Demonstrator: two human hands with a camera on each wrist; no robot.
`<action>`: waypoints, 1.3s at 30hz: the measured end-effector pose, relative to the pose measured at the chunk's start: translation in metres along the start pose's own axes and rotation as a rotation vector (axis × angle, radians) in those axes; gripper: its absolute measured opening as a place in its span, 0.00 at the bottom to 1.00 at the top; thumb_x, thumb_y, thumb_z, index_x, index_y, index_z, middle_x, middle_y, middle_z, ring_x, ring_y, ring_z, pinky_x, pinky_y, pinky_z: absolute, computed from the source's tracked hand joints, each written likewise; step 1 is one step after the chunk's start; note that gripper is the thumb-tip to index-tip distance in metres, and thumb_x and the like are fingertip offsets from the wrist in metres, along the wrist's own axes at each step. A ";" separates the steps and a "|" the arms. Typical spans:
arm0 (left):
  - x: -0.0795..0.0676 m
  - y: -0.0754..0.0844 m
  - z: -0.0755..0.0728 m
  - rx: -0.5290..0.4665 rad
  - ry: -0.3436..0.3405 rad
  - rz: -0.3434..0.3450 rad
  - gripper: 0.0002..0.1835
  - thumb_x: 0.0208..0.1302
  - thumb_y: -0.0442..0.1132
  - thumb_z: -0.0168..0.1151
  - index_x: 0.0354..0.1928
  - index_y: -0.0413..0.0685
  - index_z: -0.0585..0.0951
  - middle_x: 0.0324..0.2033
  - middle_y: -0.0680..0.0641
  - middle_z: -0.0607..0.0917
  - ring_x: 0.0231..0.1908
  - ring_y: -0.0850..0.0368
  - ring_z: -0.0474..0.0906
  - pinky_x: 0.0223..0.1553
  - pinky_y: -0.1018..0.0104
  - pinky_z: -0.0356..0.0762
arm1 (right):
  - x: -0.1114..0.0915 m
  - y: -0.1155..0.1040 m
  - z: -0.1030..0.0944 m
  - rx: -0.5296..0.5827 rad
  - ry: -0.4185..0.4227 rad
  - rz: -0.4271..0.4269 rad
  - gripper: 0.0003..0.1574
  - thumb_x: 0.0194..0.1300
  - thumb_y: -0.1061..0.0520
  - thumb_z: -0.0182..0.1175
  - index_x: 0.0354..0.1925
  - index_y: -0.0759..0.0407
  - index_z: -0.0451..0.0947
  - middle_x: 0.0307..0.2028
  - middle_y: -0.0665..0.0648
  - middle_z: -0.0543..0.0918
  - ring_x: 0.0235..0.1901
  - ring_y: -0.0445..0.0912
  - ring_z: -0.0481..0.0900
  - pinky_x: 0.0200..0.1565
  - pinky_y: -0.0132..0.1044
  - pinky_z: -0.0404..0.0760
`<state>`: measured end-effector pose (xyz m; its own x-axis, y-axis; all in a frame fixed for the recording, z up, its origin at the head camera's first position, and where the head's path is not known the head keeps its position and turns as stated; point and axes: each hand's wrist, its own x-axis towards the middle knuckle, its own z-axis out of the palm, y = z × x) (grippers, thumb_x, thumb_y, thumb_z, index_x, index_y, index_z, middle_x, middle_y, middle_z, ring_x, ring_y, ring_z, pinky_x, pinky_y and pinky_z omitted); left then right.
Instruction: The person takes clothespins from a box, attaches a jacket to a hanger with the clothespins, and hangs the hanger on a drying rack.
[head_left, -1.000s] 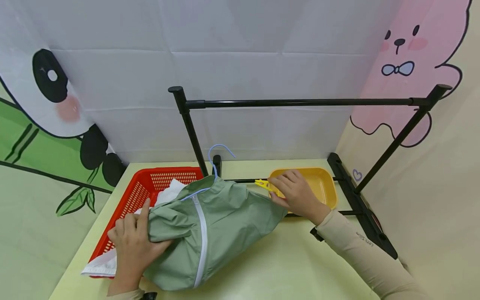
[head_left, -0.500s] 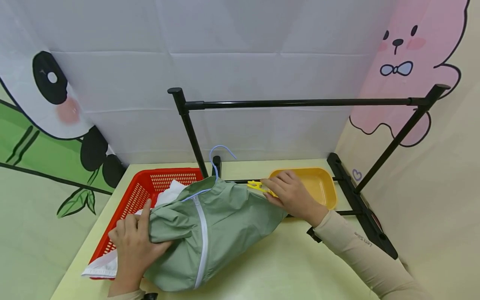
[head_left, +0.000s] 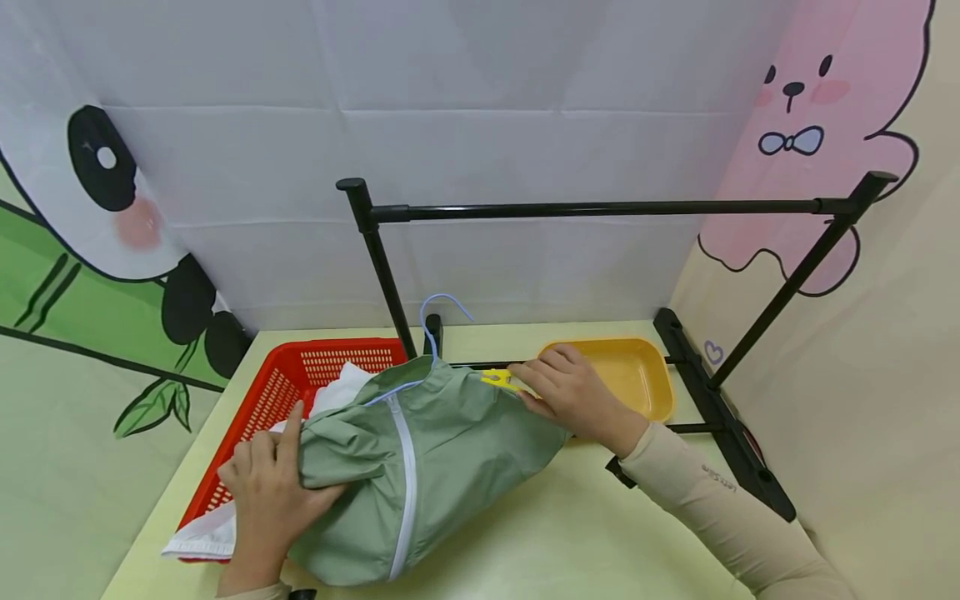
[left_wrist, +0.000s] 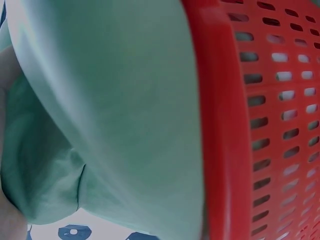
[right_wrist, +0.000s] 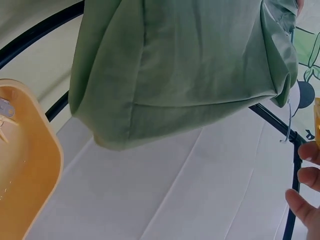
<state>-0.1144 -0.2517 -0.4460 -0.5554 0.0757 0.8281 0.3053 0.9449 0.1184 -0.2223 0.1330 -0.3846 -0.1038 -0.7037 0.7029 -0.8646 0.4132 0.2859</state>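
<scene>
A green jacket [head_left: 465, 450] with a white zipper sits on a blue hanger [head_left: 446, 297], whose hook stands up above the collar. My left hand [head_left: 266, 492] holds the jacket at its left side, thumb over the front of the cloth. My right hand [head_left: 573, 392] pinches a yellow clothespin [head_left: 497, 378] right at the jacket's right shoulder. In the left wrist view the green cloth hangs beside the basket's red rim. The right wrist view has the fingers at its right edge, with the jacket's lower part above.
A red basket [head_left: 262, 383] with white clothes [head_left: 206, 533] stands at the left. A yellow tray [head_left: 652, 375] lies at the right, within the base of a black clothes rack [head_left: 600, 208]. The rack's bar spans behind and above the jacket.
My right hand has moved left with the yellow clothespin, from over the tray to the jacket's shoulder. The left hand and jacket stay nearly still.
</scene>
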 end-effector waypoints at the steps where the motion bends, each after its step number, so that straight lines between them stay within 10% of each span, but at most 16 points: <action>1: 0.000 0.000 0.000 0.001 0.002 0.000 0.51 0.58 0.77 0.44 0.67 0.40 0.70 0.30 0.33 0.69 0.28 0.33 0.61 0.29 0.43 0.50 | 0.001 -0.001 0.000 -0.001 0.000 -0.004 0.21 0.79 0.50 0.46 0.52 0.65 0.77 0.36 0.54 0.83 0.34 0.50 0.76 0.43 0.43 0.76; 25: -0.003 0.000 0.004 -0.004 0.044 -0.006 0.51 0.57 0.77 0.44 0.68 0.43 0.72 0.29 0.34 0.69 0.27 0.34 0.61 0.28 0.44 0.50 | 0.022 -0.021 0.005 0.002 -0.005 -0.094 0.19 0.77 0.52 0.47 0.50 0.63 0.79 0.36 0.51 0.84 0.33 0.46 0.76 0.43 0.41 0.76; 33: -0.004 -0.001 0.007 -0.007 0.055 -0.007 0.51 0.56 0.78 0.44 0.68 0.44 0.72 0.30 0.34 0.70 0.28 0.34 0.61 0.29 0.43 0.50 | 0.030 -0.026 0.009 -0.030 0.002 -0.146 0.17 0.64 0.55 0.65 0.48 0.62 0.78 0.35 0.49 0.83 0.33 0.45 0.76 0.42 0.40 0.75; 39: -0.004 -0.001 0.004 -0.002 -0.003 -0.011 0.52 0.57 0.78 0.43 0.68 0.41 0.70 0.30 0.33 0.69 0.29 0.32 0.62 0.30 0.43 0.50 | 0.036 -0.031 0.012 -0.048 -0.023 -0.137 0.15 0.77 0.53 0.49 0.48 0.60 0.78 0.34 0.48 0.83 0.32 0.44 0.74 0.43 0.40 0.75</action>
<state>-0.1151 -0.2516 -0.4516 -0.5613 0.0663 0.8250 0.3009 0.9449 0.1288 -0.2052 0.0881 -0.3763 0.0023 -0.7681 0.6403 -0.8468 0.3390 0.4098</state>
